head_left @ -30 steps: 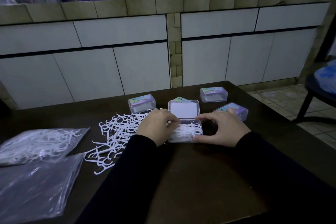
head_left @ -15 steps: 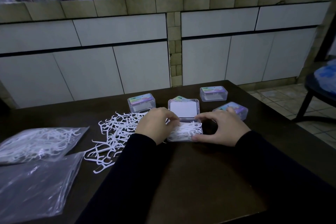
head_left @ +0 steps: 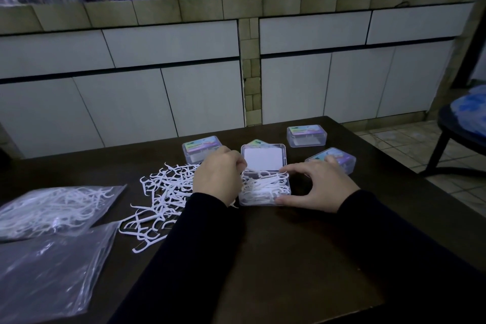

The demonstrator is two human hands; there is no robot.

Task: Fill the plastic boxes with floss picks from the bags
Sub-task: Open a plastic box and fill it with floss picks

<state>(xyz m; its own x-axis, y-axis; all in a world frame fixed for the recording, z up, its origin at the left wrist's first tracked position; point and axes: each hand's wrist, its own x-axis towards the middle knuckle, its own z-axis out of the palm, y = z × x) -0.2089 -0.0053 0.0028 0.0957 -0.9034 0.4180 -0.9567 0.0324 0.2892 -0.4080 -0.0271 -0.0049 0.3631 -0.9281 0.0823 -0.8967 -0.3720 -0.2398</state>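
Open box (head_left: 265, 189) between both grips

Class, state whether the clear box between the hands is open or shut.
Open: the clear box has its lid tilted up behind, and floss picks show inside.

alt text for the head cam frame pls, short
Two hands work at an open clear plastic box full of white floss picks on a dark table: the right hand steadies its right side, the left hand is at its left edge. Loose floss picks and two plastic bags lie left; four closed boxes sit behind.
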